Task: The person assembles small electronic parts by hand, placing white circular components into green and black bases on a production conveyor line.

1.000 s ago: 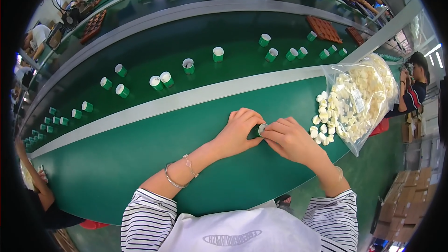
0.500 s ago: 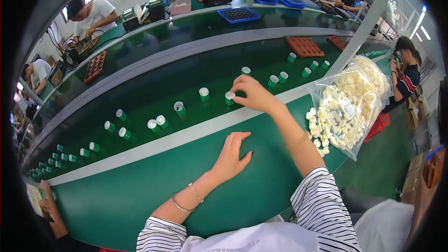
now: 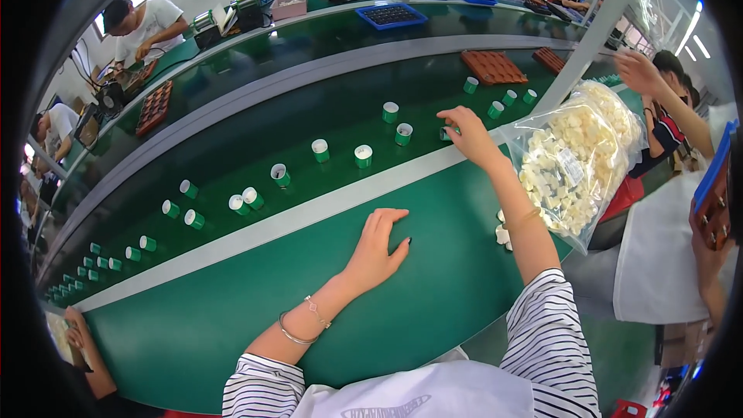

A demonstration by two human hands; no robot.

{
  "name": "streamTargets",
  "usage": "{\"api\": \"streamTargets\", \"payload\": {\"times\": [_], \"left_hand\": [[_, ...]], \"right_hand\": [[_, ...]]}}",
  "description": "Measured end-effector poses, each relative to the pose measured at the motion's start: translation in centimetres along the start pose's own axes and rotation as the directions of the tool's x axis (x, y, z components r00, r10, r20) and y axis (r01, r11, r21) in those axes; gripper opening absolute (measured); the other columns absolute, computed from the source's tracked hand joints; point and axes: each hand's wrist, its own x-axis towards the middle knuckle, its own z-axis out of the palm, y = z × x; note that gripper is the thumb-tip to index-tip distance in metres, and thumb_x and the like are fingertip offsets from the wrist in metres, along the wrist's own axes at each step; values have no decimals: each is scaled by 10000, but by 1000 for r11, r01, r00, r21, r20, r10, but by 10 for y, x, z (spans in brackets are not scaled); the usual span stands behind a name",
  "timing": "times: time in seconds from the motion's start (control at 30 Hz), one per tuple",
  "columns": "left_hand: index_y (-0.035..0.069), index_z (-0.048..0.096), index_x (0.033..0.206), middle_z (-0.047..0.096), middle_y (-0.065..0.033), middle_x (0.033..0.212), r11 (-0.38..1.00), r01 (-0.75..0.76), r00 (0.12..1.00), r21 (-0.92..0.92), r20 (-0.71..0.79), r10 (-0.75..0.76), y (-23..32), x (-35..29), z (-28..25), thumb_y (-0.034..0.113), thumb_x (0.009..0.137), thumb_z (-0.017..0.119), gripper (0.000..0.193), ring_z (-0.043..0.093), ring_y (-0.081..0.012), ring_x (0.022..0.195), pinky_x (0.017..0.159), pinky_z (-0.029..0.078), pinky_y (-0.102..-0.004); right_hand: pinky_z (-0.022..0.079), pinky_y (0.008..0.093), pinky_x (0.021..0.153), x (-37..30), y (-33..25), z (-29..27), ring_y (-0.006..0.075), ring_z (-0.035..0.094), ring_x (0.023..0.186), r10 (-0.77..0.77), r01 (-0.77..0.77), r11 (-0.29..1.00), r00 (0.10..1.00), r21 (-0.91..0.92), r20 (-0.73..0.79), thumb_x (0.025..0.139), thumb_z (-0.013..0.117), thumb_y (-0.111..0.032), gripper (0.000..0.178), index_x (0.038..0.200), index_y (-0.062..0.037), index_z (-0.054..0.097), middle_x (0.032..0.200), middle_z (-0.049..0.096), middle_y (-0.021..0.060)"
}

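Small green cylinders with white tops stand on the dark green conveyor (image 3: 263, 120). My right hand (image 3: 470, 138) reaches over its near edge, thumb and fingers closed around one green cylinder (image 3: 446, 133), which they partly hide. To the left of that hand are a second cylinder (image 3: 404, 134), a third (image 3: 363, 156) with a white top, and several more trailing away. My left hand (image 3: 377, 244) lies on the green worktop (image 3: 232, 310), fingers apart and holding nothing. Beside my right forearm sits a clear plastic bag (image 3: 569, 166) full of small white pieces; some loose white pieces (image 3: 504, 236) lie by it.
A pale metal rail (image 3: 232, 255) separates worktop and conveyor. Brown trays (image 3: 494, 67) lie farther back, near a slanting post (image 3: 580, 54). At right, a person in a white apron holds a blue-edged tray (image 3: 713, 186). Other people work across the line.
My right hand has moved right, from one cylinder to another. One cylinder now stands farther left. My left hand stays on the worktop. A person with a tray has come closer at right.
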Motion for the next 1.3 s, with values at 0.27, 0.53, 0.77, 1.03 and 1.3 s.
{"api": "streamTargets", "payload": {"times": [0.27, 0.53, 0.77, 1.03, 1.3], "left_hand": [[36, 483, 1244, 498, -130, 1164, 1000, 14, 1000, 10, 28, -14, 4, 2, 6, 23, 821, 662, 459, 526, -267, 1075, 907, 452, -355], [38, 488, 1256, 496, -130, 1164, 1000, 24, 999, -8, 30, -23, 5, -2, 6, 24, 824, 663, 466, 527, -257, 1078, 907, 453, -344], [44, 471, 1274, 492, -125, 1168, 999, 8, 1000, -44, -12, -9, -1, 2, 5, 12, 817, 668, 499, 531, -248, 1076, 897, 457, -346], [27, 480, 1257, 494, -136, 1155, 1000, 7, 1000, -25, 11, -7, -1, 4, 10, 7, 799, 671, 497, 529, -273, 1063, 916, 456, -357], [37, 377, 1351, 446, -162, 1205, 999, -12, 980, -32, -201, 6, -5, -3, 17, -6, 749, 728, 699, 531, -261, 1067, 862, 476, -344]], "right_hand": [[409, 416, 989, -21, 24, 7, 341, 500, 1113, 160, -150, 985, 981, -88, 114, 792, 708, -168, 280, 1047, -68, 650, 1159, 570, 143], [478, 368, 851, -13, -4, 11, 287, 580, 950, 202, -202, 979, 979, 7, 10, 832, 690, -113, 218, 1014, -39, 597, 1047, 602, 127], [493, 338, 813, -35, -35, 19, 237, 574, 883, 107, -109, 975, 994, 193, 21, 817, 698, -55, 317, 1104, -40, 564, 995, 591, 100], [463, 405, 882, -10, -15, 34, 327, 569, 1024, 299, -304, 946, 952, 114, 65, 771, 731, -98, 404, 1137, -49, 566, 1064, 625, 122], [496, 416, 800, -49, -100, -6, 325, 611, 937, -30, 26, 997, 998, 70, 51, 774, 730, -103, 367, 1109, -49, 589, 1041, 628, 118]]}}
